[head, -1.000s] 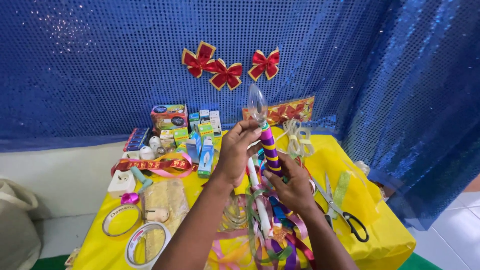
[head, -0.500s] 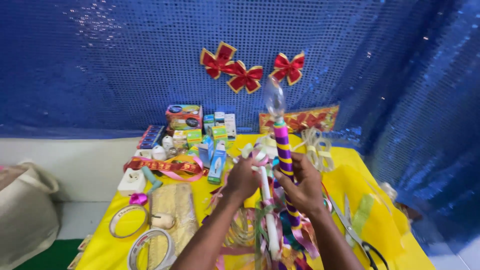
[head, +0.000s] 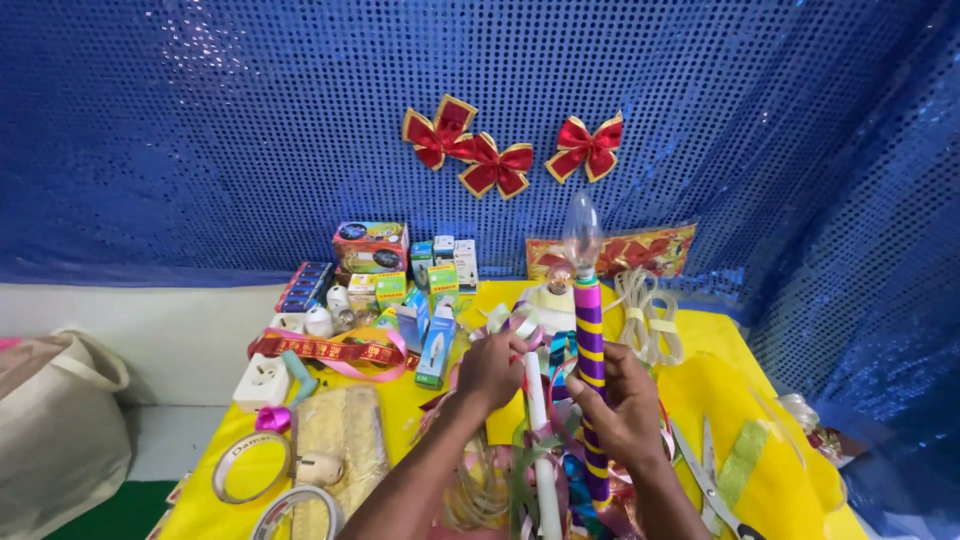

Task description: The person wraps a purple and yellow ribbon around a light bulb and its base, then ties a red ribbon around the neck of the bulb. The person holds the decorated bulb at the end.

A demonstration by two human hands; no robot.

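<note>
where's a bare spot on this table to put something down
Bare yellow cloth shows on the right, between the cord and the scissors. A thin strip lies between the lace and the left hand. Boxes and ribbons crowd the rest.

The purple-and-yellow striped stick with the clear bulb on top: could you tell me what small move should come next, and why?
Probably steady the striped stick with the right hand while the left hand draws the curly ribbon towards it; the clear bulb stands upright, and ribbon lies loose beside it.
</note>
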